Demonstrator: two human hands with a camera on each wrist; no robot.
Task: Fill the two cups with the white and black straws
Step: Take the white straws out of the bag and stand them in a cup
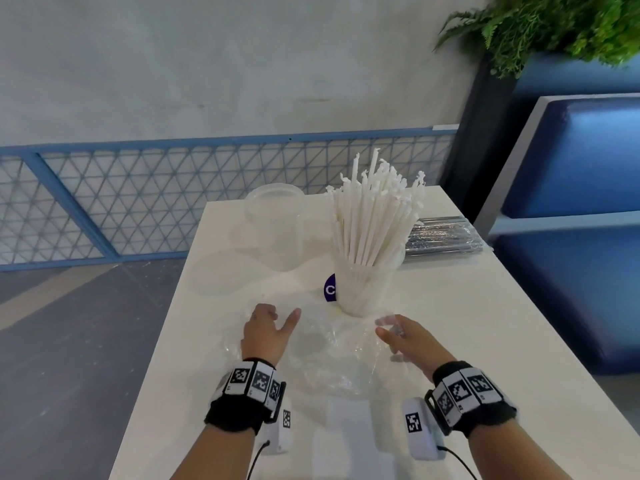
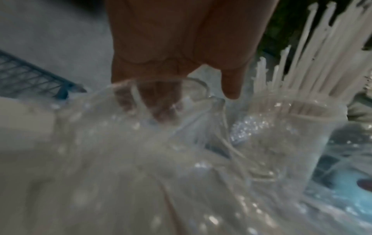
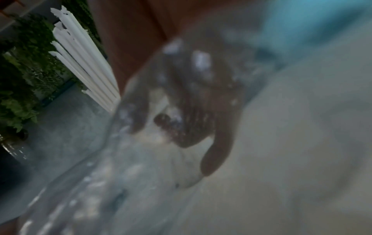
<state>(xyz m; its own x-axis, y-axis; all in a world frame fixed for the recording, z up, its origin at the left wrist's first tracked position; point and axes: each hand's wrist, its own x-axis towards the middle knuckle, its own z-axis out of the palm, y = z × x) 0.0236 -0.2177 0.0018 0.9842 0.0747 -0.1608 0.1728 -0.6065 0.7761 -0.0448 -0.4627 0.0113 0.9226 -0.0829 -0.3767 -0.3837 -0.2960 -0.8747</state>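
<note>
A clear cup [image 1: 363,292] [image 2: 292,135] packed with white straws [image 1: 374,209] [image 2: 322,55] [image 3: 84,60] stands mid-table. An empty clear cup [image 1: 273,230] stands behind it to the left. A wrapped bundle of black straws [image 1: 443,237] lies flat at the back right. An empty crumpled clear plastic bag [image 1: 329,348] [image 2: 120,159] [image 3: 100,182] lies in front of the filled cup. My left hand [image 1: 268,323] [image 2: 181,47] grips its left side, fingers curled into the film, thumb out. My right hand [image 1: 398,332] [image 3: 191,103] holds its right edge, film draped over the fingers.
The white table [image 1: 485,341] ends close on the left, with grey floor below. A purple label [image 1: 330,289] shows beside the filled cup. A blue bench [image 1: 571,202] runs along the right, a plant [image 1: 554,26] above it, and a blue mesh fence [image 1: 138,199] behind.
</note>
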